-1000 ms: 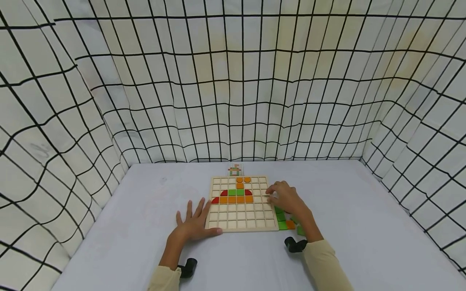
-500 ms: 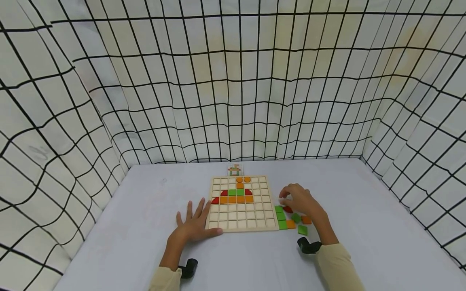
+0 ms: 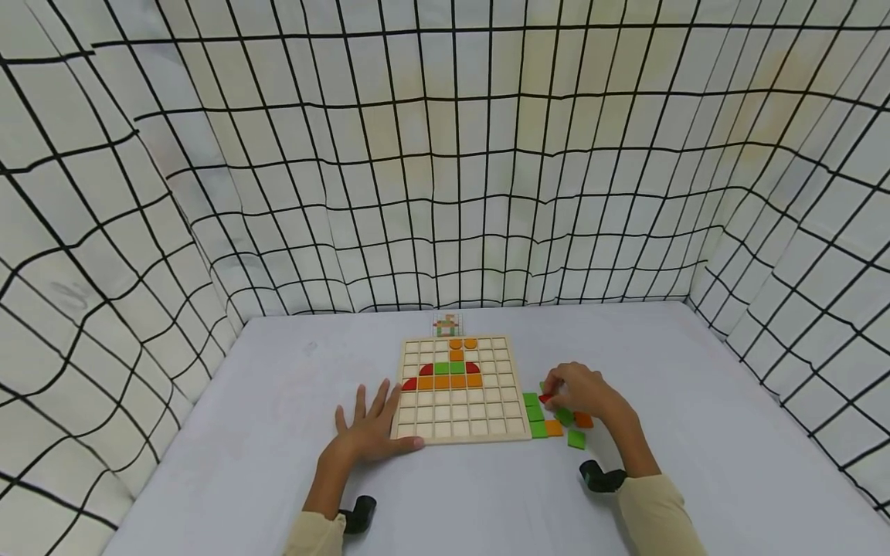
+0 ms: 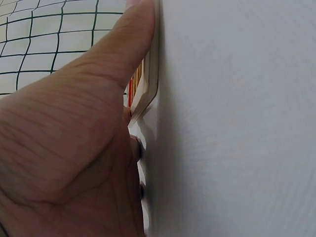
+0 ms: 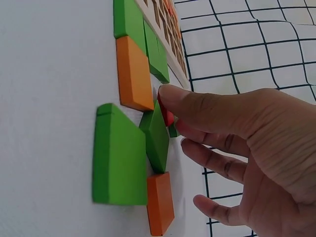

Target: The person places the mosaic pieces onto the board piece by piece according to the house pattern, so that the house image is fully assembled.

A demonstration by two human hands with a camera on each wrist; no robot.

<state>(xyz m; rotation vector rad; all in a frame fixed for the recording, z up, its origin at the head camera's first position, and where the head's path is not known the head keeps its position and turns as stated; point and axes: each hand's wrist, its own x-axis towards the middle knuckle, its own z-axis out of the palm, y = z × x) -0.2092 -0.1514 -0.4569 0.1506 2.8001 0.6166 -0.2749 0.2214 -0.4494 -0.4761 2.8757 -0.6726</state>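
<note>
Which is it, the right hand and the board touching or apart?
Apart. The head view shows white table between the right hand and the board.

From my distant station I see the bare left hand [image 3: 367, 436] palm down, fingers fanned, thumb stretched inward. The bare right hand [image 3: 585, 390] pinches with thumb and forefinger. Both forearms [image 3: 327, 488] slant inward from beige cloth sleeves [image 3: 657, 513].
</note>
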